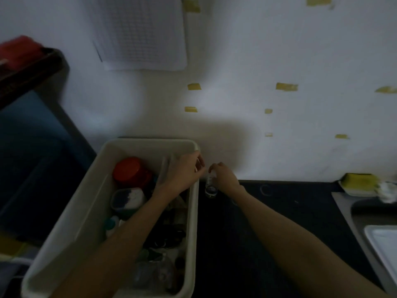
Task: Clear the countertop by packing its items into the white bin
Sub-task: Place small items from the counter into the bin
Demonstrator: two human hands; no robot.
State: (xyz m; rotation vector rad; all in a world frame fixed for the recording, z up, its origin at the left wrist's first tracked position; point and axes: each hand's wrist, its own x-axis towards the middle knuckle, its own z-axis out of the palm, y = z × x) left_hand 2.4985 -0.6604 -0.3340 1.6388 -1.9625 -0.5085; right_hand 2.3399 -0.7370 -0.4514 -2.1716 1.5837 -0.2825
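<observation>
Dim kitchen corner: white wall with yellow tape patches and a white waffle cloth hanging on it, dark countertop below. Far left, a red item on a dark tray, blurred. White bin sits at the counter's left end, already loaded: orange-lidded jar, blue-and-white lidded tub, dark clutter nearer the camera, too murky to ID. Left hand is over the bin's far right corner, fingers curled round something small and pale at the rim; can't tell what. Right hand grips the top of a small clear bottle standing upright on the counter, just beside the bin's right wall. Far right: yellow sponge on a dish, steel sink with a white tray in it.
</observation>
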